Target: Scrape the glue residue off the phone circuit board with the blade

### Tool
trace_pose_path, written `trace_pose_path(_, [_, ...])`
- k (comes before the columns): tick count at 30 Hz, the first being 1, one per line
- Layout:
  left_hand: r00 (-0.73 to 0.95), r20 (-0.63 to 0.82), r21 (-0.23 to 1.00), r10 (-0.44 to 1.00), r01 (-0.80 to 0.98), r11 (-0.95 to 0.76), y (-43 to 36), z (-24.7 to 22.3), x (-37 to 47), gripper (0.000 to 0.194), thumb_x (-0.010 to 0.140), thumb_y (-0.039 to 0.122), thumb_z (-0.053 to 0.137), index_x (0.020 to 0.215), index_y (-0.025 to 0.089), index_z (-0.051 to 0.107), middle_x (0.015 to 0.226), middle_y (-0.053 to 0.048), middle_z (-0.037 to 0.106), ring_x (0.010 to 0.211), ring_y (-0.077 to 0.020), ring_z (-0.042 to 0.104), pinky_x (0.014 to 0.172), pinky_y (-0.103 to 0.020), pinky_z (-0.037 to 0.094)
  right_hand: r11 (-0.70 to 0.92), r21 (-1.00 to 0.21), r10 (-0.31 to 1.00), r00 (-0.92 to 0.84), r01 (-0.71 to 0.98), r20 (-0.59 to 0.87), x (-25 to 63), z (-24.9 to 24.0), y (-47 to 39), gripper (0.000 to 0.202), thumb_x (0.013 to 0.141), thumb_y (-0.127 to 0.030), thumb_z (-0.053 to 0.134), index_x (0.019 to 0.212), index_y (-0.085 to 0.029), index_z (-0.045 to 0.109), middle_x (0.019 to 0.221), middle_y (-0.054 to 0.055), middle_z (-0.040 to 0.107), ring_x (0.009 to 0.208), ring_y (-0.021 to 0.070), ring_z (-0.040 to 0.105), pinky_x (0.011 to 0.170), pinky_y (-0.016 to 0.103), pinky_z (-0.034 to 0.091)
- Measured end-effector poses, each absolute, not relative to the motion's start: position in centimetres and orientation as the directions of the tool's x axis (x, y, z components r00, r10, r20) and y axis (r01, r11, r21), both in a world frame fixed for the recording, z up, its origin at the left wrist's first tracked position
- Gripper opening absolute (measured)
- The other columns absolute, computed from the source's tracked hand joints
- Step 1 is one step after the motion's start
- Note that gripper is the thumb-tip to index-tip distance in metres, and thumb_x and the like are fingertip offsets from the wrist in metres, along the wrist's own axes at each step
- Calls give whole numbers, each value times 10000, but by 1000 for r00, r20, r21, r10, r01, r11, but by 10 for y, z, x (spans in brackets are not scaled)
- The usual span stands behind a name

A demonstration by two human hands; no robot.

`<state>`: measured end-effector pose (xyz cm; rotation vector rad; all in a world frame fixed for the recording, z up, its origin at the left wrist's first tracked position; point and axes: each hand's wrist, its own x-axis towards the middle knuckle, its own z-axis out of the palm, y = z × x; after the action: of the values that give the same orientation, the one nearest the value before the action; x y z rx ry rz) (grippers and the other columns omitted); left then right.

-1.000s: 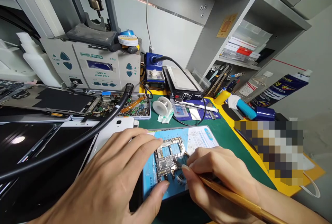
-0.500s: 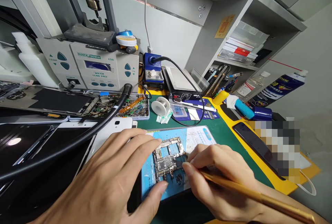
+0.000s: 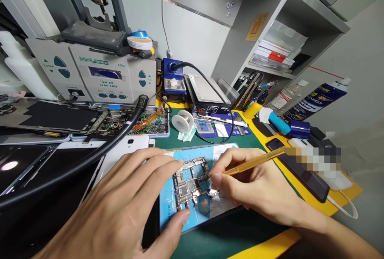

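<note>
A phone circuit board point(image 3: 187, 187) lies on a light-blue printed mat point(image 3: 196, 221). My left hand point(image 3: 129, 203) spans the board's left side, index fingertip at its upper corner and thumb by its lower edge, steadying it. Between the thumb and fingers of my right hand point(image 3: 255, 189) is a slim gold-coloured tool point(image 3: 255, 162); its shaft points up and to the right. My fingers hide the tool's working tip at the board's right side. Light glints off a silvery patch point(image 3: 213, 192) under those fingers.
A hot-air rework station point(image 3: 102, 75) stands at the back left, its black hose point(image 3: 99, 147) crossing above phone parts. Behind the mat are a solder spool point(image 3: 182, 121), a toothbrush-like brush point(image 3: 223, 119) and a heating plate point(image 3: 207, 91). A dark phone point(image 3: 300, 171) lies right.
My right hand has turned, swinging the gold tool's back end from the lower right to the upper right. My left hand keeps its place at the board. The view has shifted slightly.
</note>
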<state>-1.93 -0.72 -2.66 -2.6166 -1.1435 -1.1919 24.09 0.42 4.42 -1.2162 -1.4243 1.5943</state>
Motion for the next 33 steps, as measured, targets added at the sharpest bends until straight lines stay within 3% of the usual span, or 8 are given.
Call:
trace_pose_path(9, [433, 684, 220, 587, 644, -732, -8, -29, -21, 439, 1020, 248, 655, 1459, 235, 639, 1370, -47, 792, 1315, -270, 722, 1236, -379, 538, -172, -979, 922, -334, 106, -198, 239, 45, 5, 237, 793, -82, 939, 756, -150, 715, 589, -68, 566, 507, 51, 396, 442, 145, 302])
trace_pose_path(19, [480, 684, 182, 549, 616, -766, -5, -24, -19, 416, 1041, 239, 659, 1452, 185, 628, 1387, -66, 735, 1366, -220, 616, 1355, -247, 302, -235, -966, 913, -318, 106, -257, 237, 48, 4, 299, 776, -158, 1011, 738, -153, 715, 581, -60, 562, 517, 58, 372, 464, 168, 306])
trace_pose_path(26, [477, 694, 166, 539, 623, -764, -4, -26, -21, 429, 1028, 237, 670, 1454, 197, 630, 1367, -63, 753, 1347, -235, 638, 1321, -280, 370, -244, -966, 911, -323, 79, -257, 237, 48, 3, 313, 771, -130, 999, 729, -163, 690, 581, -66, 554, 520, 59, 359, 473, 175, 306])
trace_pose_path(33, [460, 683, 180, 567, 647, -741, -5, -26, -21, 432, 1030, 283, 672, 1460, 246, 640, 1363, -37, 794, 1294, -268, 732, 1202, -377, 562, -230, -970, 917, -316, 78, -243, 236, 48, 5, 279, 766, -86, 948, 728, -163, 683, 591, -68, 558, 532, 57, 364, 485, 171, 306])
